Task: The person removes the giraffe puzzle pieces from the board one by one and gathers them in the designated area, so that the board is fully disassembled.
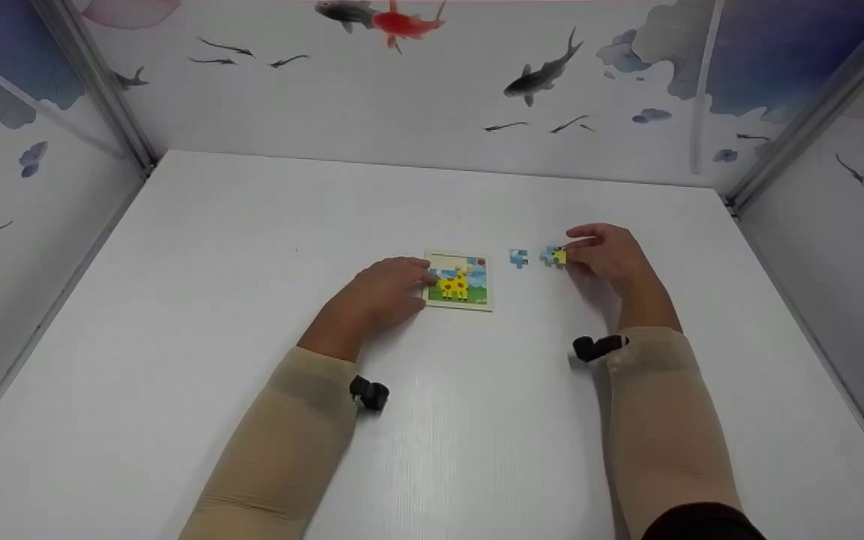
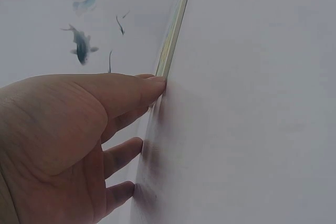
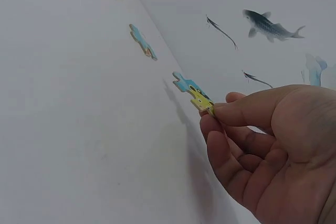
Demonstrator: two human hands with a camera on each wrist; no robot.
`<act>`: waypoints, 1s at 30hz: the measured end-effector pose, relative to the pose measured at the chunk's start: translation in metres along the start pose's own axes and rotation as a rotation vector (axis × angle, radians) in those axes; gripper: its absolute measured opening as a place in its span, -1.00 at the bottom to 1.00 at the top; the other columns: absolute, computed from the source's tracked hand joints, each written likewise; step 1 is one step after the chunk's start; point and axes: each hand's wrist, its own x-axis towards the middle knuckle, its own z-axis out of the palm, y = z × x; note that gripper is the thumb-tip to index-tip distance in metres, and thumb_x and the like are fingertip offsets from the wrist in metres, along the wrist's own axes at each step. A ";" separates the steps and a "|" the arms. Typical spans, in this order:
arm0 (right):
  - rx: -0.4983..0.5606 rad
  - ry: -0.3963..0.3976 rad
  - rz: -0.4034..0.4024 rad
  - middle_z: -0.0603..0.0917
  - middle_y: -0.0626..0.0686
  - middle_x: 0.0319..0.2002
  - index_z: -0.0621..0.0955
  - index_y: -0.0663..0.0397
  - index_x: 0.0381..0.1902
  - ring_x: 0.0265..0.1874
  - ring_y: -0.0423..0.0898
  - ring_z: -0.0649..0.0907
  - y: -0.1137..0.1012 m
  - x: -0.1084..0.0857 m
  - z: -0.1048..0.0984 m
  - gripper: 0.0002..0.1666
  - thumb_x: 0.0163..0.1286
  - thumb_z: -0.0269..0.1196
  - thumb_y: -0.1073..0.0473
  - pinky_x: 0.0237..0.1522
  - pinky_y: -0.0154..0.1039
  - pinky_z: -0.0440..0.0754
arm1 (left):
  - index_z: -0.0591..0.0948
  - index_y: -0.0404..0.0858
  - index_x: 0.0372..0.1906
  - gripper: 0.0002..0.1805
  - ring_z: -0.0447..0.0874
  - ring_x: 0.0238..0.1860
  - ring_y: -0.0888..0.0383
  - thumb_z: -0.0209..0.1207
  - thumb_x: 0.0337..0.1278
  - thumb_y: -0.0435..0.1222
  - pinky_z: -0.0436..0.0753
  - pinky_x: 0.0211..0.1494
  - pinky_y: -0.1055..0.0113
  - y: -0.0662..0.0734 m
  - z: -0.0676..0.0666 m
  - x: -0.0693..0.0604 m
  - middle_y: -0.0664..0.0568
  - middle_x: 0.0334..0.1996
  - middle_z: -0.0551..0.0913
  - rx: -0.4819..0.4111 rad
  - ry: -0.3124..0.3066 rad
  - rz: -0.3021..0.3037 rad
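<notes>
A square wooden jigsaw puzzle board (image 1: 458, 306) with a yellow giraffe picture lies flat on the table in the head view. My left hand (image 1: 391, 291) rests at its left side, fingers extended over the border. In the left wrist view the thumb (image 2: 149, 88) touches the board's edge, and other fingertips meet the table. To the right, my right hand (image 1: 608, 259) pinches a blue and yellow puzzle piece (image 3: 197, 95) between thumb and fingers, slightly above the table. Between the board and that hand lies another, mostly blue puzzle piece (image 1: 518, 259).
The white table (image 1: 477, 420) is bordered by upright panels (image 1: 402, 112) printed with fish at the back and sides. A gap of lighter backing (image 1: 447, 262) shows at the board's upper left. Small black cameras (image 1: 369, 394) are strapped at both wrists.
</notes>
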 end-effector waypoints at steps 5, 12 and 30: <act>-0.026 0.005 0.013 0.69 0.10 0.26 0.57 -0.11 0.43 0.11 -0.03 0.71 0.002 0.000 0.001 -0.51 0.61 0.27 0.14 0.08 -0.27 0.74 | 0.52 0.09 0.54 -0.46 0.08 0.76 0.05 0.12 0.54 -0.17 0.08 0.82 -0.01 0.000 0.000 0.000 0.20 0.68 0.29 0.005 -0.004 0.000; -0.039 0.014 0.007 0.68 0.11 0.27 0.57 -0.08 0.43 0.09 -0.03 0.71 0.001 0.001 0.003 -0.51 0.60 0.29 0.11 0.06 -0.27 0.74 | 0.53 0.08 0.54 -0.45 0.07 0.76 0.05 0.13 0.53 -0.17 0.08 0.82 -0.02 0.000 -0.001 0.000 0.20 0.68 0.29 0.002 -0.004 0.010; -0.134 -0.018 -0.079 0.64 -0.01 0.28 0.64 -0.22 0.37 0.18 0.00 0.60 -0.039 -0.008 0.035 -0.53 0.55 0.35 -0.02 0.21 -0.09 0.67 | 0.50 0.10 0.55 -0.46 0.06 0.76 0.04 0.14 0.56 -0.15 0.10 0.81 -0.05 -0.001 0.000 0.002 0.20 0.70 0.27 0.019 -0.014 0.010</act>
